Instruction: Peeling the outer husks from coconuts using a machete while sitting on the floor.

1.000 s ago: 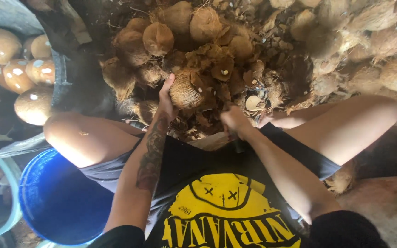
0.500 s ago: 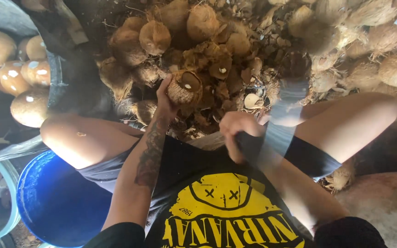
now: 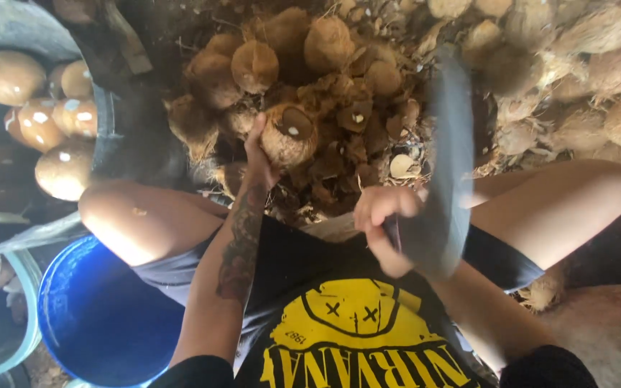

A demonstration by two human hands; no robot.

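At the far left, peeled brown coconuts (image 3: 37, 122) were heaped in a dark tub (image 3: 109, 136), with a blue bucket (image 3: 95, 316) seen below beside the knee. The left hand (image 3: 260, 158) was stretched forward and closed against the side of a husked coconut (image 3: 287, 135), which was held tilted over the pile of husks (image 3: 339, 108) between the knees. Further right, the right hand (image 3: 382, 230) was wrapped tight around the handle of a broad dark blade (image 3: 443, 165), blurred and raised upright. Unhusked coconuts (image 3: 598, 65) were piled at the right.
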